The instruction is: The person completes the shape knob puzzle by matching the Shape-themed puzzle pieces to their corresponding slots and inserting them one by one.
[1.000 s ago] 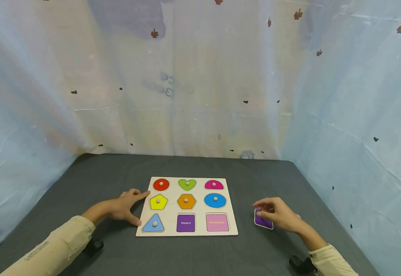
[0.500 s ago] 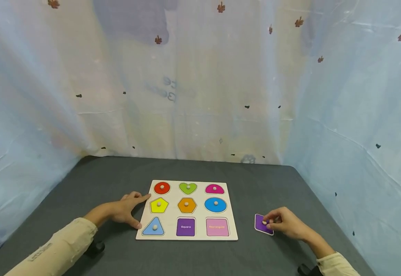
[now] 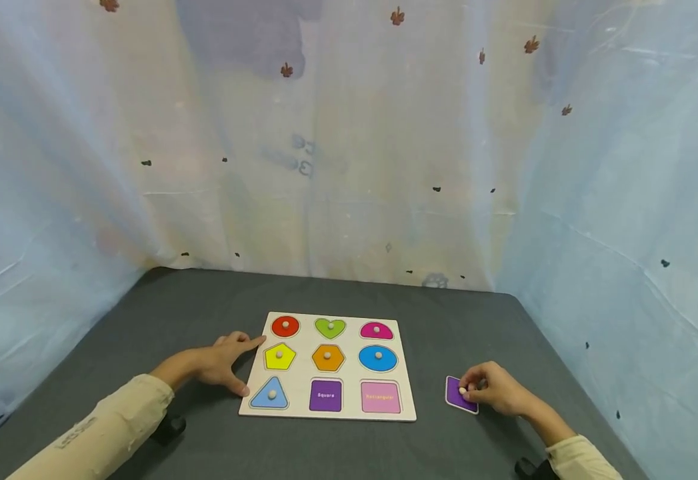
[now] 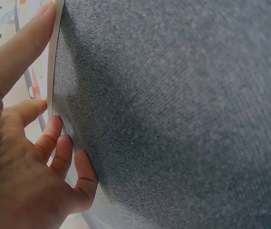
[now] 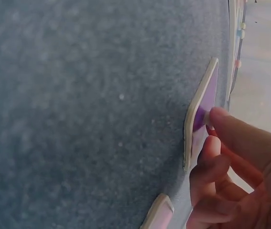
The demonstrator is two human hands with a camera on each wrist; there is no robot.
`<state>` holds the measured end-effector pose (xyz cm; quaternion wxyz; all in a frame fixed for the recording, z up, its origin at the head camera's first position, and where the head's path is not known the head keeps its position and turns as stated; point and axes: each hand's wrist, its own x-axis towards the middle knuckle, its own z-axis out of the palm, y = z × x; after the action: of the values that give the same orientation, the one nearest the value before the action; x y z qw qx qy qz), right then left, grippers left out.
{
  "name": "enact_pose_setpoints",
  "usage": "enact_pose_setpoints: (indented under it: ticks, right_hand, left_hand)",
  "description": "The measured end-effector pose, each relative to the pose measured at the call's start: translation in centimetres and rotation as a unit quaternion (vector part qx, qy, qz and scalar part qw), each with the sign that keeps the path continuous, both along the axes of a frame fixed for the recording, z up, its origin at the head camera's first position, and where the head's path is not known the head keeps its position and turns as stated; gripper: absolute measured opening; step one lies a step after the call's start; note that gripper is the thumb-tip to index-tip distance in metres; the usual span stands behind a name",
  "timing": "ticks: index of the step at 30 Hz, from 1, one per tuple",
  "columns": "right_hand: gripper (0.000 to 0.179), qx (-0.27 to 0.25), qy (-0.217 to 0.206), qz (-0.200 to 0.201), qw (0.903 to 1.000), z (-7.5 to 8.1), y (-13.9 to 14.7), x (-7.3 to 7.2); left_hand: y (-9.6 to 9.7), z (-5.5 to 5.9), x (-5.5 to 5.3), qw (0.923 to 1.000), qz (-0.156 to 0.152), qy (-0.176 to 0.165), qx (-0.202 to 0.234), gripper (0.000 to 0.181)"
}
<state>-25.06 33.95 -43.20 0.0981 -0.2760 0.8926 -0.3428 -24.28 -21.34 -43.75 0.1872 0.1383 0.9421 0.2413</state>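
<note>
A white shape-puzzle board (image 3: pixel 351 365) lies on the dark grey cloth. My left hand (image 3: pixel 219 363) is at its left edge, thumb and index finger spread and touching the rim, as the left wrist view (image 4: pixel 54 71) also shows. To the right of the board, my right hand (image 3: pixel 501 391) pinches the small knob (image 3: pixel 463 391) of a purple square puzzle piece (image 3: pixel 453 393) between thumb and fingers. The right wrist view shows this purple piece (image 5: pixel 204 100) close to the cloth; whether it is lifted I cannot tell.
Several knobbed pieces fill the board; the purple recess (image 3: pixel 326 405) reads "Square" and the pink recess (image 3: pixel 381 405) "Rectangular". A pink piece (image 5: pixel 159 214) lies near my right hand, hidden in the head view. Patterned curtains (image 3: pixel 349 167) hang behind and at both sides.
My right hand has come down from over the purple piece, and its fingertips have taken hold of the knob. The left hand stays at the board's edge. The head view has shifted slightly.
</note>
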Motion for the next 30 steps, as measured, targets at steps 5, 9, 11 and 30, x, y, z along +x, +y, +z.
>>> enact_pose_setpoints:
  ticks: [5, 9, 11, 30]
  right_hand:
    - [0.011, -0.027, -0.025, 0.014, 0.9992, -0.1, 0.1, 0.1]
    - [0.012, -0.037, -0.014, 0.021, 0.999, 0.3, -0.1, -0.1]
    - [0.012, -0.033, -0.003, 0.021, 0.9992, 0.6, -0.5, -0.3]
    - [0.012, -0.033, 0.049, 0.024, 0.9979, 2.3, -6.9, -0.9]
  left_hand:
    - [0.2, 0.0, 0.3, 1.0, -0.002, -0.002, -0.003, 0.11]
    - [0.3, 0.0, 0.5, 1.0, -0.005, -0.002, 0.007, 0.11]
    - [0.2, -0.1, 0.5, 0.9999, -0.006, -0.002, 0.008, 0.11]
    - [-0.3, 0.1, 0.2, 0.9998, -0.014, 0.007, 0.015, 0.111]
